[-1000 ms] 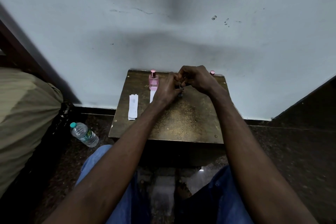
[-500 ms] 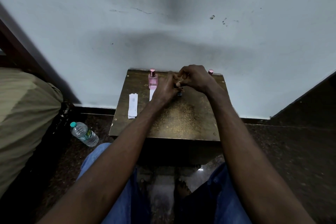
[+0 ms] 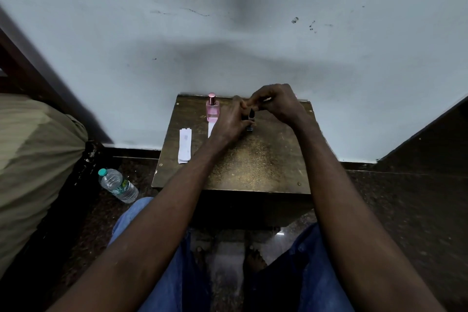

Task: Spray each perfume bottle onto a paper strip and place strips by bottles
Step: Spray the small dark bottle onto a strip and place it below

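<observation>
A small dark perfume bottle (image 3: 250,119) stands at the middle back of the brown table (image 3: 253,167). My left hand (image 3: 231,124) wraps its left side. My right hand (image 3: 276,104) hovers just above, fingertips pinched together at the bottle's top; what they pinch is hidden. To the left stands a pink perfume bottle (image 3: 212,109) with a rose cap, and a white paper strip (image 3: 210,129) lies in front of it, partly under my left hand. A stack of white paper strips (image 3: 184,145) lies near the table's left edge. My right hand covers the back right corner.
The table stands against a pale wall. A plastic water bottle (image 3: 117,185) lies on the dark floor to the left, beside an olive cushion (image 3: 33,159). My knees in blue jeans are below the table's front edge.
My right hand has risen slightly and its fingertips have pinched at the dark bottle's top. My left hand stays around the bottle.
</observation>
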